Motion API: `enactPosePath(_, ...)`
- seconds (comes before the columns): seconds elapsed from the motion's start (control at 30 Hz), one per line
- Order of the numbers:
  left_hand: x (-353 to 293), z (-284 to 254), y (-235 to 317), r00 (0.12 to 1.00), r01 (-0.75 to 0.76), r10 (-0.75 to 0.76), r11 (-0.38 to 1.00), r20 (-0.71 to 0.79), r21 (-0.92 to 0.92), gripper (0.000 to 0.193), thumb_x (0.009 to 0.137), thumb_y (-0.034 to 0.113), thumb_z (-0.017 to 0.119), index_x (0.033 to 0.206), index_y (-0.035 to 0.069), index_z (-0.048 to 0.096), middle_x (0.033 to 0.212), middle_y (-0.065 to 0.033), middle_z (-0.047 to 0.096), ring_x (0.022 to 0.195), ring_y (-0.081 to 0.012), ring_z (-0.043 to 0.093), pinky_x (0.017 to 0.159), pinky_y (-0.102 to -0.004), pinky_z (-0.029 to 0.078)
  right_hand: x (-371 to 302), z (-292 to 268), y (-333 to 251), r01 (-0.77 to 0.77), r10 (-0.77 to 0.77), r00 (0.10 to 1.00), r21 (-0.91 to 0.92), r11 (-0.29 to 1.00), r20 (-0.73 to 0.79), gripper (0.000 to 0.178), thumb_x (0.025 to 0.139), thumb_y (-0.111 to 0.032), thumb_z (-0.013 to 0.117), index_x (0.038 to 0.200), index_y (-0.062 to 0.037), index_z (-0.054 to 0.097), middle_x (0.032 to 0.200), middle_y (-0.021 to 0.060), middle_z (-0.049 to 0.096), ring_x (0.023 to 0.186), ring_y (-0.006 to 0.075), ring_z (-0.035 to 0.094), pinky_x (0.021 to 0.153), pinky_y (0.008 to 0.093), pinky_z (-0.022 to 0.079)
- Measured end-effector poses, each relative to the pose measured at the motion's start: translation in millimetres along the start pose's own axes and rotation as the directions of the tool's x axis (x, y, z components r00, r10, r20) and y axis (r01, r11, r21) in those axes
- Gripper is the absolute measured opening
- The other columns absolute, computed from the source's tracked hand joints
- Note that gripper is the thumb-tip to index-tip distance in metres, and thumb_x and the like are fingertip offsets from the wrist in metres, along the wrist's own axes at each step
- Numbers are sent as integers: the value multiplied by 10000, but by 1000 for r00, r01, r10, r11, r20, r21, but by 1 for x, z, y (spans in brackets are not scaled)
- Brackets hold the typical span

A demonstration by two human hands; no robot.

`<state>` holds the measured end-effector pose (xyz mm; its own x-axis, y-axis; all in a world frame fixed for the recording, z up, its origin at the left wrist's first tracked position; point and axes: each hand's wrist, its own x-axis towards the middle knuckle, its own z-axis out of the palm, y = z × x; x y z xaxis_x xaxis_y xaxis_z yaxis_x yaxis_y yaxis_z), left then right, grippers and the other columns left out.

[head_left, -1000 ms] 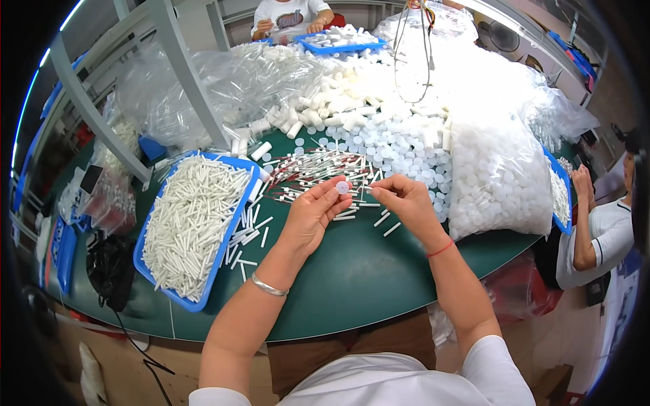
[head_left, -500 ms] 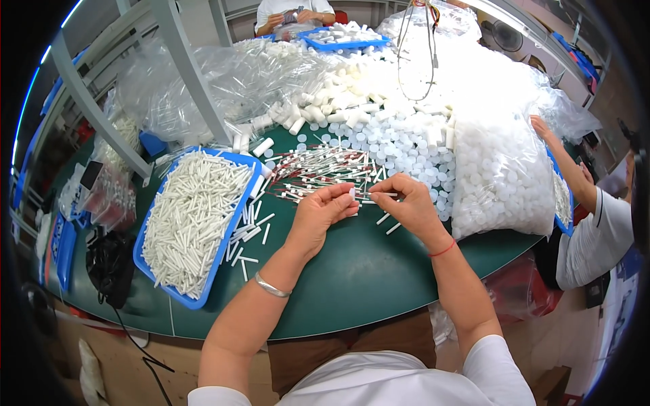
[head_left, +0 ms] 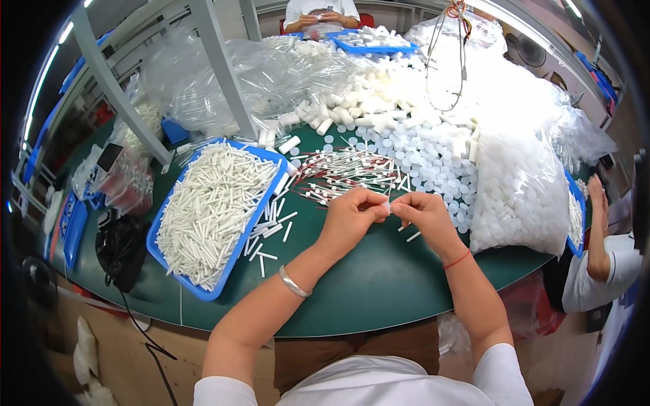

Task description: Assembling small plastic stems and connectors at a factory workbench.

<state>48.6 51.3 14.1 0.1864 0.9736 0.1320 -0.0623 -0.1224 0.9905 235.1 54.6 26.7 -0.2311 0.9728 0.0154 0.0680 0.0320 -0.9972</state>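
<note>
My left hand [head_left: 355,215] and my right hand [head_left: 428,215] meet fingertip to fingertip above the green table, just in front of a heap of thin red wires with white ends [head_left: 349,172]. A small whitish plastic piece [head_left: 387,206] shows between the fingertips, pinched by my left hand. My right thumb and forefinger are closed against its other side; what they grip is mostly hidden. Loose white sticks [head_left: 288,230] lie left of my left hand, beside a blue tray [head_left: 157,252] piled with white sticks [head_left: 210,210].
Translucent round discs [head_left: 426,159] spread behind my right hand, next to a full clear bag [head_left: 518,196]. White cylinders [head_left: 365,101] are heaped farther back. A grey metal post [head_left: 223,68] rises at left. Co-workers sit at the far side [head_left: 321,13] and at right [head_left: 609,264].
My hands have come together, closing the gap between their fingertips around the small piece. The whole view has shifted slightly. The right-hand co-worker's arm has come down off the bag.
</note>
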Motion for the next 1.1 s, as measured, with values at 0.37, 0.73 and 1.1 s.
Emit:
enactPosePath(0.37,117,-115,1,944,-13,329,65,-9,998,188,811,194,648,886,35,714,918,-161,641,895,-337,626,785,-415,508,8,-4,-12,-122,147,988,322,939,-52,138,871,-93,635,916,27,584,898,142,668,752,183,666,704,282,549)
enactPosePath(0.73,126,-127,10,977,158,135,72,-167,985,247,829,132,594,1051,40,648,951,-179,676,918,-333,648,760,-426,517,8,-9,-1,-10,68,980,293,956,-187,149,894,-146,661,961,-22,614,901,30,643,805,94,608,730,219,488)
enactPosePath(1.1,-14,0,19,1000,-10,12,961,-9,275,328,961,195,562,1222,0,594,824,-54,657,583,-73,587,533,-219,505,0,18,11,328,-355,923,-177,928,-148,136,871,-82,674,965,16,665,840,41,657,722,85,581,635,228,464)
